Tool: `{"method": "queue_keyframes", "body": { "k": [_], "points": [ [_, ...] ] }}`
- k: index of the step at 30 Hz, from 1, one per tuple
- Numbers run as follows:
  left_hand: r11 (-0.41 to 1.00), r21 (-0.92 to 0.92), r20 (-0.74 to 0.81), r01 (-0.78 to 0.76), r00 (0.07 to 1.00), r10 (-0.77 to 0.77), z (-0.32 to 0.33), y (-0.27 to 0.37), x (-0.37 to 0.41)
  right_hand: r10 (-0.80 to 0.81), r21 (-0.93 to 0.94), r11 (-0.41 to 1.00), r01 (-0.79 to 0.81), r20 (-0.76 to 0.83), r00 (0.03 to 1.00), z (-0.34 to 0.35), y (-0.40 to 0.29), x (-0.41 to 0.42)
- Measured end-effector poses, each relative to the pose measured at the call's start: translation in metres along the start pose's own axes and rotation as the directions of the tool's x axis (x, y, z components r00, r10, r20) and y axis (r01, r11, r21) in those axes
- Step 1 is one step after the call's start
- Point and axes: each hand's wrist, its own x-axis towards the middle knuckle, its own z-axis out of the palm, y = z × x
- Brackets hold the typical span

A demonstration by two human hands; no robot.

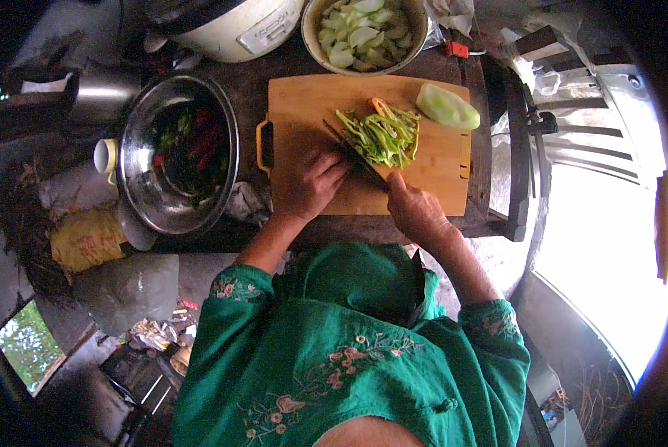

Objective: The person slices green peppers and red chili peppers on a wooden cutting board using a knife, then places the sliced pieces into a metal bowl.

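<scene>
My right hand [417, 209] is closed around the handle of a dark-bladed kitchen knife [370, 170], which lies slanted over the wooden cutting board [300, 100]. On the blade's near side is my left hand [318, 184], its curled fingers close against the blade. Whether those fingers pinch anything is hidden. Just beyond the knife rests a heap of sliced green pepper strips [387, 134], a few of them orange-edged. A peeled, pale green vegetable piece [447, 106] lies at the board's far right corner.
Left of the board stands a metal basin [230, 162] holding red and green vegetables. A pot [306, 42] of pale sliced vegetable is behind the board, beside a white rice cooker [227, 33]. A red plug [457, 50] sits at back right. A cup [104, 156] stands far left.
</scene>
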Motion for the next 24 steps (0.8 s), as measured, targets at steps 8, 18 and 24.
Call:
{"method": "queue_keyframes", "body": {
  "k": [8,18,24],
  "points": [
    [0.991,0.129,0.007,-0.017,1.0,0.016,-0.001,-0.005,-0.009,-0.127,-0.322,0.939,0.124,0.013,0.992,-0.017,-0.021,-0.02],
    [0.997,0.075,0.007,0.02,1.0,-0.021,-0.006,-0.004,-0.001,-0.151,-0.57,0.81,0.135,0.019,0.988,-0.022,-0.04,-0.023],
    [0.99,0.114,0.052,0.077,0.995,-0.083,-0.011,-0.004,-0.001,-0.161,-0.475,0.86,0.186,0.094,0.983,-0.028,-0.038,-0.007]
  ]
}}
